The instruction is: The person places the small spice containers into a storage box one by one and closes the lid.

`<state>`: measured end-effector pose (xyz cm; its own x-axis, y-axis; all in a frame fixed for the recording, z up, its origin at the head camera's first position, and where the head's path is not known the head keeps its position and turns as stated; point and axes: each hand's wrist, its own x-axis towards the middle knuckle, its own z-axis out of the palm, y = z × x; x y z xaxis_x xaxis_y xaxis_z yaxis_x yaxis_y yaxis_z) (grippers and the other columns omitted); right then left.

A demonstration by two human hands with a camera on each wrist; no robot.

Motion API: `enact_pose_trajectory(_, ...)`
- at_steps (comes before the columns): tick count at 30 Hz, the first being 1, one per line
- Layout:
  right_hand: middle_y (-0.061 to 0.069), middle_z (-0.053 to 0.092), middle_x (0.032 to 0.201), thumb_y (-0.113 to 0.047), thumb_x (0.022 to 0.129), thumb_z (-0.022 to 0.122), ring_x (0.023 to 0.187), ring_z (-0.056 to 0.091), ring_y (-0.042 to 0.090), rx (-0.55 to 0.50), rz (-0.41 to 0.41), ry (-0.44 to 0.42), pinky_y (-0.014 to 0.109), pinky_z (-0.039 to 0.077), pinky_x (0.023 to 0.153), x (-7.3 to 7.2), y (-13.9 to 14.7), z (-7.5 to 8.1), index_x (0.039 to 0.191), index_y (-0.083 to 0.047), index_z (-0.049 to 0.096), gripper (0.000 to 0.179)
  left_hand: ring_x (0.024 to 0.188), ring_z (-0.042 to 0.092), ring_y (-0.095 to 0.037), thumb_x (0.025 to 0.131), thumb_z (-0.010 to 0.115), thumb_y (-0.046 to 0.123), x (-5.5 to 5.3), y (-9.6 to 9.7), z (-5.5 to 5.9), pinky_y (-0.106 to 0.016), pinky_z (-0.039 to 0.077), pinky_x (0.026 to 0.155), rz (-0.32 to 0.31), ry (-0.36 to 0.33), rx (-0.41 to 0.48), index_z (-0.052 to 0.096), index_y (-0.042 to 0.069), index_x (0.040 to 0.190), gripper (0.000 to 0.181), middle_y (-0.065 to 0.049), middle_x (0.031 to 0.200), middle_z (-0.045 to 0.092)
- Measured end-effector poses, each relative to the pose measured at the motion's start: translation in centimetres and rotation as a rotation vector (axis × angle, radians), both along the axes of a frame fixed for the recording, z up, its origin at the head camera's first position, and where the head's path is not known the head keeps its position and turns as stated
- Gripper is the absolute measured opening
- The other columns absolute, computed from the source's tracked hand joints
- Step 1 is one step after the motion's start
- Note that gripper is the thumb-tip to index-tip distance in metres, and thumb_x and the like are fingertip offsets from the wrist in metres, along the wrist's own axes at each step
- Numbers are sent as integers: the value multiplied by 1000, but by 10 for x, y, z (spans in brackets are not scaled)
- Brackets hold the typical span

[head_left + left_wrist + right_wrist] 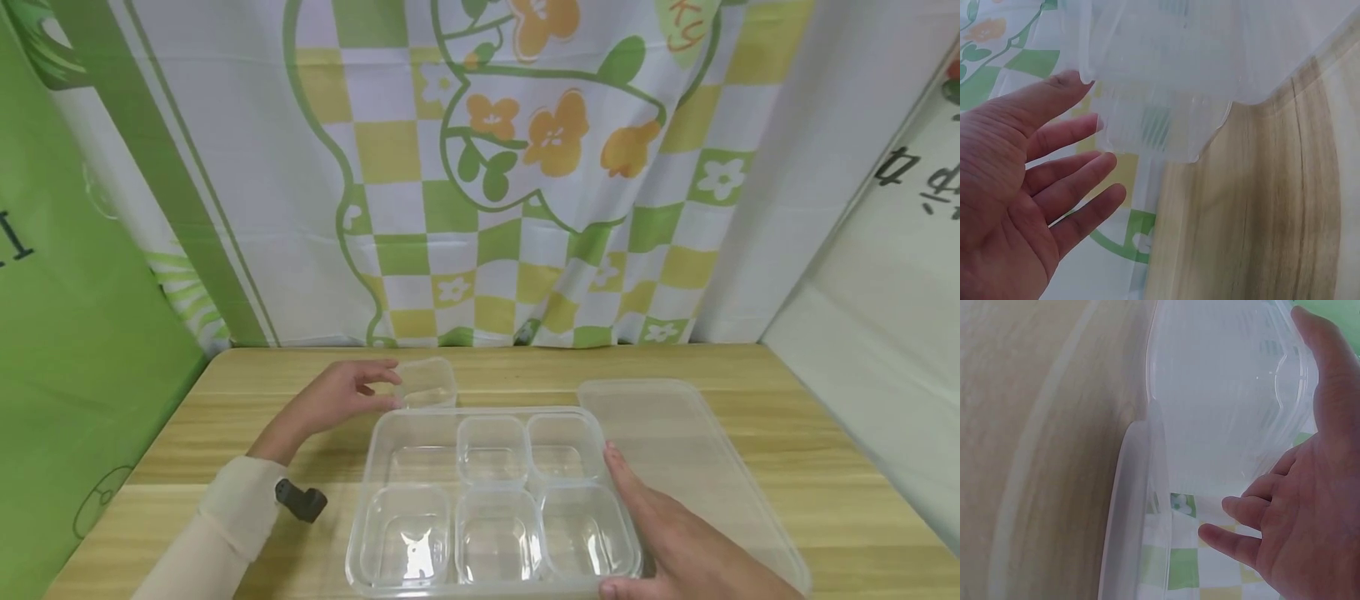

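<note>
A large clear plastic box (pixel 480 411) stands at the table's front, with several small clear containers (pixel 492 450) inside it. Its back left corner holds no container. Just behind the box sits one more small clear container (pixel 427 383). My left hand (pixel 348 396) is at that container's left side, fingers extended and thumb apart; in the left wrist view the fingertips lie close to the container (pixel 1147 122), contact unclear. My right hand (pixel 682 537) rests along the box's right side, its fingers loosely extended in the right wrist view, thumb at the rim.
A flat translucent lid (pixel 675 433) lies on the wooden table (pixel 847 467) right of the box, partly under my right hand. A patterned curtain (pixel 525 275) hangs behind the table's back edge. A black wrist device (pixel 302 500) sticks out from my left sleeve (pixel 232 508).
</note>
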<state>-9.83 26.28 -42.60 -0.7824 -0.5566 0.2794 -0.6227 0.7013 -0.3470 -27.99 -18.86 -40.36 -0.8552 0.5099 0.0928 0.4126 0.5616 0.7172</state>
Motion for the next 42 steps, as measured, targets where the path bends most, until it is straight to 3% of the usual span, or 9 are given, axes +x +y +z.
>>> enact_pose_trajectory(5, 23, 28, 164, -63, 79, 81, 135, 47, 38, 19, -9, 21, 37, 44, 106, 0, 1, 1, 164, -1, 9, 127, 124, 58, -46, 93, 79, 36, -5, 0, -2, -53, 47, 104, -3, -3, -21, 68, 4, 130, 50, -19, 153, 48)
enact_pose_trajectory(8, 22, 28, 164, -63, 79, 81, 135, 46, 37, 8, -11, 16, 28, 37, 109, 0, 1, 0, 164, -2, 10, 126, 129, 54, -46, 93, 79, 35, -7, 1, -3, -54, 44, 107, -18, -6, -30, 64, 1, 135, 57, -19, 155, 46)
enact_pose_trajectory(11, 24, 27, 164, -62, 80, 81, 136, 44, 39, -19, 10, 9, 16, 22, 111, -1, 2, -1, 163, 0, 10, 125, 130, 52, -48, 93, 78, 34, -7, 2, -3, -55, 42, 108, -25, -3, -35, 61, -2, 138, 60, -19, 155, 45)
enact_pose_trajectory(14, 26, 26, 163, -61, 81, 81, 137, 42, 38, -39, 25, 4, 11, 16, 111, -1, 2, -2, 163, 0, 10, 125, 128, 53, -49, 93, 78, 33, -7, 1, -3, -56, 42, 108, -22, 0, -39, 60, -2, 139, 62, -19, 156, 45)
enact_pose_trajectory(21, 28, 25, 163, -62, 81, 80, 137, 41, 42, -29, 32, -9, 14, 17, 111, -2, 1, -2, 163, 2, 9, 125, 124, 56, -49, 94, 78, 33, -7, -1, -2, -56, 45, 105, -18, 20, -45, 60, 0, 140, 60, -18, 155, 46)
enact_pose_trajectory(28, 29, 27, 162, -63, 81, 79, 136, 43, 42, -20, 29, 5, 13, 17, 111, -3, 0, -2, 162, 2, 10, 125, 133, 51, -43, 96, 76, 29, -8, -4, -1, -56, 44, 106, -51, 56, -31, 61, -2, 138, 54, -21, 153, 48)
enact_pose_trajectory(34, 32, 28, 160, -62, 82, 80, 135, 43, 43, -40, 45, 12, 9, 14, 112, -4, 0, -4, 162, 4, 10, 125, 126, 57, -43, 92, 80, 31, -8, -3, -4, -53, 45, 106, -20, 10, -5, 63, 2, 137, 56, -18, 154, 48)
enact_pose_trajectory(42, 30, 27, 161, -62, 82, 80, 137, 42, 41, -40, 47, 11, 9, 14, 112, -4, 1, -4, 162, 4, 10, 125, 123, 61, -41, 90, 82, 32, -9, -2, -11, -50, 50, 102, 1, 39, 18, 69, 4, 126, 48, -21, 150, 51)
